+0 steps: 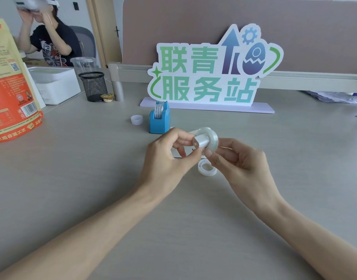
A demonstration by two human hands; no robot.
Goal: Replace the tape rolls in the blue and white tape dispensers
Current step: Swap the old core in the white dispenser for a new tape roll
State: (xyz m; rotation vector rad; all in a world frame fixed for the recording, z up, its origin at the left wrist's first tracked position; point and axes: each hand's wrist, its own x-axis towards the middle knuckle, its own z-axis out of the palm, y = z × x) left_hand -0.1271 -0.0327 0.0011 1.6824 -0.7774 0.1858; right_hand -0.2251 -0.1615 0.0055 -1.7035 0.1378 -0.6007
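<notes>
Both hands' fingers (199,153) pinching tape roll (209,138) — spindle (200,142) inside

Office: grey desk (72,168), partition panel (193,27), mesh pen holder (93,85), standing sign (210,71).

A black mesh pen cup (93,86) stands beside a white box (55,84), behind an orange bag (12,93).
</notes>
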